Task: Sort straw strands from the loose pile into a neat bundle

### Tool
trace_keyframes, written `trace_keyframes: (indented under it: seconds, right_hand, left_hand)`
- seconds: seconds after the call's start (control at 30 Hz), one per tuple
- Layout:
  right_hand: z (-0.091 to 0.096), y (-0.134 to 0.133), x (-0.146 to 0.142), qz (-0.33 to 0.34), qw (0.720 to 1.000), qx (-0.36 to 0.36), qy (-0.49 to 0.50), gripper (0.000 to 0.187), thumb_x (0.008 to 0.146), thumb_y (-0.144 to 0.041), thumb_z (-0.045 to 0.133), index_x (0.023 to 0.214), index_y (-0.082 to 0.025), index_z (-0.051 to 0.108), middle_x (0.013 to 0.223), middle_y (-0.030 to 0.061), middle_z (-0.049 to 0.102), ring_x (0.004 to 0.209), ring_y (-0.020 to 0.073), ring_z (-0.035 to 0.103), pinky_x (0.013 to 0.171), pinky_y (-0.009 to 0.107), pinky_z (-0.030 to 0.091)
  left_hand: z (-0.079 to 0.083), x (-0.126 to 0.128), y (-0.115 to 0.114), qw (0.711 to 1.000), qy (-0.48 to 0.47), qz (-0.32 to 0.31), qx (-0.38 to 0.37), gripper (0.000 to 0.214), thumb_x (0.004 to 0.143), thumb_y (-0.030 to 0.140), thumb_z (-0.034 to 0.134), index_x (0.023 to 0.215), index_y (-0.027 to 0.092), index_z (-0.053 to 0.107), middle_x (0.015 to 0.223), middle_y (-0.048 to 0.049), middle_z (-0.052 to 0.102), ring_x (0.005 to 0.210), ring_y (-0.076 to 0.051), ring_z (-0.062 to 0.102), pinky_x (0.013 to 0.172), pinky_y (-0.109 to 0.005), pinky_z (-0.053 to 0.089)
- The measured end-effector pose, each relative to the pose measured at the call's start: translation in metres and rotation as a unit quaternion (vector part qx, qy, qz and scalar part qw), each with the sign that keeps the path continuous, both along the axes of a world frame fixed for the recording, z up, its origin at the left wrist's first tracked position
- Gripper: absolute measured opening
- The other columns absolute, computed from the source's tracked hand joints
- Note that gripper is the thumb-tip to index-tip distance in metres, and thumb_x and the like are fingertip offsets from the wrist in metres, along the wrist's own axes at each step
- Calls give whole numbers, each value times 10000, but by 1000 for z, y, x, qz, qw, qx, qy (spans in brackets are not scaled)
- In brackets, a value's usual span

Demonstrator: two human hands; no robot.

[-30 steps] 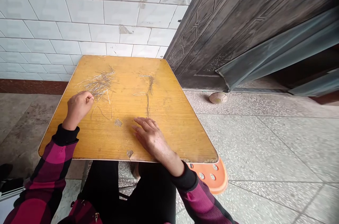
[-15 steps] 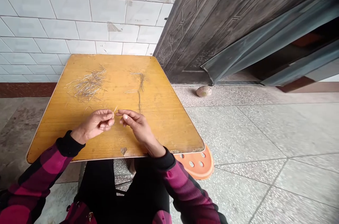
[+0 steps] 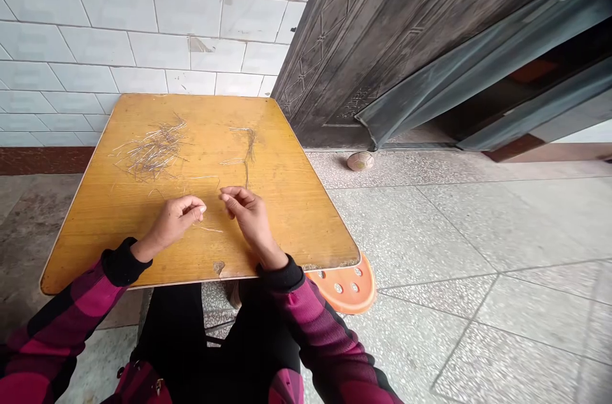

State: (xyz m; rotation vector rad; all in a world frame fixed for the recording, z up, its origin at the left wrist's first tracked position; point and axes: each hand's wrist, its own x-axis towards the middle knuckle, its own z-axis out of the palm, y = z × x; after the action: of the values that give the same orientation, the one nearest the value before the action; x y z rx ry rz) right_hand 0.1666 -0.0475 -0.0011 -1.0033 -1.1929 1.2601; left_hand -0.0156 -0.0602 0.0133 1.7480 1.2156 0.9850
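Note:
On the yellow wooden table (image 3: 287,225) my left hand (image 3: 178,220) is closed, thumb and fingertips pinched together. Anything in that pinch is too small to make out. Below its fingertips shows a pale thin strand (image 3: 210,229). To its right, apart from it, my right hand (image 3: 247,216) is also closed in a pinch, with a fine dark strand (image 3: 218,183) seeming to stick up from the fingertips. A loose pile of thin wire-like strands (image 3: 155,149) lies at the back left. Beyond my right hand is a smaller bunch of strands (image 3: 249,148).
A white tiled wall (image 3: 143,9) stands behind the table, with a dark carved door (image 3: 335,60) and a grey-green curtain (image 3: 430,85) to the right. An orange stool (image 3: 354,292) shows under the right corner. A worn ball (image 3: 360,161) lies on the floor.
The pale strand that stood up between the hands is gone from there; a pale strand now shows below my left fingertips. My hands have moved slightly apart. The view has shifted a little.

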Motion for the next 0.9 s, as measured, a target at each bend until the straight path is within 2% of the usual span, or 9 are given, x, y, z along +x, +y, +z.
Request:
trace_keyframes:
  seconds: [0.13, 0.2, 0.43, 0.6, 0.67, 0.77, 0.83, 0.9]
  right_hand:
    - [-1, -1, 13, -97, 974, 155, -131, 121, 830, -310, 646, 888, -211, 684, 830, 22, 656, 724, 127, 586, 610, 249, 465]
    - [0, -1, 20, -109, 963, 187, -162, 113, 857, -298, 618, 905, -219, 684, 870, 31, 662, 769, 138, 598, 651, 264, 478]
    - [0, 4, 31, -76, 977, 129, -154, 180, 852, -348, 623, 947, -207, 681, 872, 41, 661, 734, 137, 593, 614, 259, 475]
    - [2, 0, 22, 7, 990, 84, -113, 222, 839, -377, 632, 953, -194, 685, 874, 39, 662, 666, 120, 581, 583, 254, 486]
    - [4, -2, 17, 19, 985, 107, -133, 200, 860, -358, 612, 955, -198, 686, 898, 44, 667, 690, 126, 598, 593, 260, 494]
    - [8, -8, 13, -32, 949, 220, -223, 155, 906, -281, 559, 965, -213, 684, 915, 52, 678, 804, 162, 625, 684, 304, 514]
    - [11, -12, 12, -58, 894, 314, -314, 169, 923, -217, 532, 1001, -221, 681, 948, 61, 691, 935, 192, 620, 808, 359, 505]
    - [13, -15, 10, -49, 820, 396, -410, 201, 925, -170, 524, 1046, -230, 673, 1027, 60, 698, 1091, 216, 576, 951, 423, 442]
  left_hand:
    - [4, -2, 2, 1000, 13, -4, -3, 177, 805, 292, 567, 736, 147, 644, 621, -7, 644, 571, -116, 561, 564, -226, 413]
    - [5, -4, 3, 1000, 21, -14, -9, 193, 797, 294, 566, 705, 145, 645, 597, -5, 634, 540, -110, 534, 533, -224, 387]
    - [3, -6, 5, 997, 14, -49, -51, 229, 778, 305, 570, 616, 150, 613, 576, 4, 595, 545, -99, 483, 544, -228, 353]
    - [5, -5, 7, 985, -83, -35, -149, 245, 749, 373, 597, 654, 147, 613, 574, 4, 573, 484, -76, 391, 483, -220, 295]
    - [7, -4, 7, 979, -109, -30, -168, 252, 736, 384, 611, 662, 144, 614, 580, -1, 574, 477, -72, 374, 476, -222, 283]
    - [8, -3, 6, 980, -107, -28, -168, 242, 736, 368, 612, 642, 146, 605, 582, -3, 575, 485, -75, 381, 482, -224, 289]
    - [7, -4, 6, 986, -83, -29, -144, 229, 751, 352, 602, 645, 150, 610, 586, -1, 580, 506, -86, 413, 503, -228, 315]
    - [5, -4, 6, 993, -43, -35, -100, 222, 773, 331, 588, 642, 154, 616, 591, 2, 587, 545, -100, 461, 549, -235, 352]
